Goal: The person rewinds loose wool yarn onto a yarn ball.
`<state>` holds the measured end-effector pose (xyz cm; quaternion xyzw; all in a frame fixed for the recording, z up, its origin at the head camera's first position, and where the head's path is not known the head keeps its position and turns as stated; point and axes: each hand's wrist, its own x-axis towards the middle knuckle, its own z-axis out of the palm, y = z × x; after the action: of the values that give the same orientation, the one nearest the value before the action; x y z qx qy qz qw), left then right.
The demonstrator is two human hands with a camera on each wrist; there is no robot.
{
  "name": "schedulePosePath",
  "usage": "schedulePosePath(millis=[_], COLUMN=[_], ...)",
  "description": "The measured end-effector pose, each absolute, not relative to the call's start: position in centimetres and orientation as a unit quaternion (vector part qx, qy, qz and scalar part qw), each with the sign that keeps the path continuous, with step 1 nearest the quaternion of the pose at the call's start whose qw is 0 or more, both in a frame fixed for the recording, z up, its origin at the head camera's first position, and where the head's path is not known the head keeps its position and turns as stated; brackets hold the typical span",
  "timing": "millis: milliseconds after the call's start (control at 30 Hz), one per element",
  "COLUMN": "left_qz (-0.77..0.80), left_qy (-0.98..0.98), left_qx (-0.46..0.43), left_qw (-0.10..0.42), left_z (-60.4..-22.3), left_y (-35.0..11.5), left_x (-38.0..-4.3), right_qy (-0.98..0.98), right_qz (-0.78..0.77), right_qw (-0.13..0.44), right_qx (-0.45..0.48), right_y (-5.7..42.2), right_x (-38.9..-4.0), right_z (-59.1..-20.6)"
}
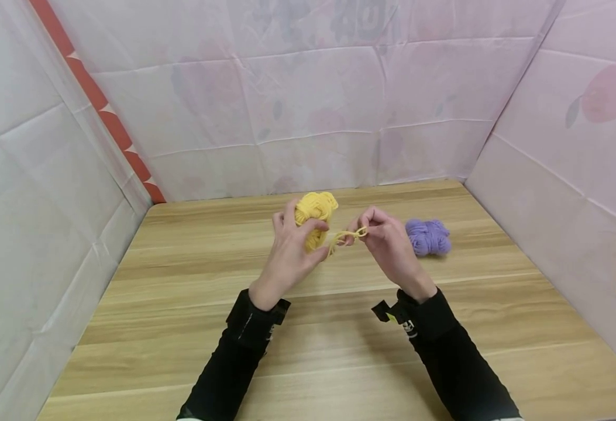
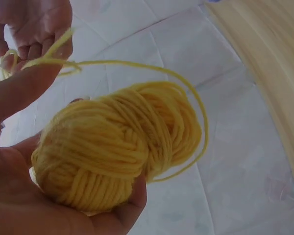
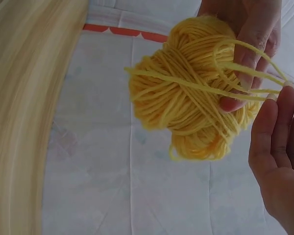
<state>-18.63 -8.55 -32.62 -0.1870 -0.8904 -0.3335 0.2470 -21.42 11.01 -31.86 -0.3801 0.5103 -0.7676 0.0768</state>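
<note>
My left hand [image 1: 293, 245] holds a skein of yellow yarn [image 1: 315, 207] above the table, its fingers curled around the bundle. In the left wrist view the yellow skein [image 2: 112, 147] lies across the palm, and one loose strand loops around its far end. My right hand [image 1: 389, 245] is just to the right and pinches looped yellow strands [image 1: 359, 233] drawn from the skein. Several strands [image 3: 201, 87] run between the skein and the right fingertips in the right wrist view, with one free end sticking out to the left.
A skein of purple yarn [image 1: 429, 238] lies on the wooden table [image 1: 192, 327], just right of my right hand. Pale printed sheets [image 1: 318, 99] hang at the back and on both sides, with a red scalloped strip [image 1: 97, 93] at the back left corner.
</note>
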Motion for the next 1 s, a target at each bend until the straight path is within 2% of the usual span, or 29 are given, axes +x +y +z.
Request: schedulePosePath(millis=[333, 700, 867, 1000], left_qz=[-0.338, -0.369, -0.411, -0.453], left_qy=[-0.886, -0.863, -0.85, -0.833], left_qx=[-0.205, -0.222, -0.195, -0.147], left_qw=[0.241, 0.264, 0.267, 0.282], left_z=[-32.6, -32.8, -32.7, -32.6], left_y=[-8.0, -8.7, -9.2, -10.1], left_x=[-18.4, -18.8, -19.1, -19.4], right_qy=[0.48, 0.516, 0.566, 0.6], right_qz=[-0.78, -0.775, -0.76, -0.749], right_qw=[0.084, 0.039, -0.001, -0.01], right_qx=[-0.392, -0.363, -0.318, -0.282], right_y=[11.0, 11.5, 11.9, 12.5], right_x=[-21.7, -22.0, -22.1, -22.4], right_z=[-32.0, -31.7, -31.5, -31.3])
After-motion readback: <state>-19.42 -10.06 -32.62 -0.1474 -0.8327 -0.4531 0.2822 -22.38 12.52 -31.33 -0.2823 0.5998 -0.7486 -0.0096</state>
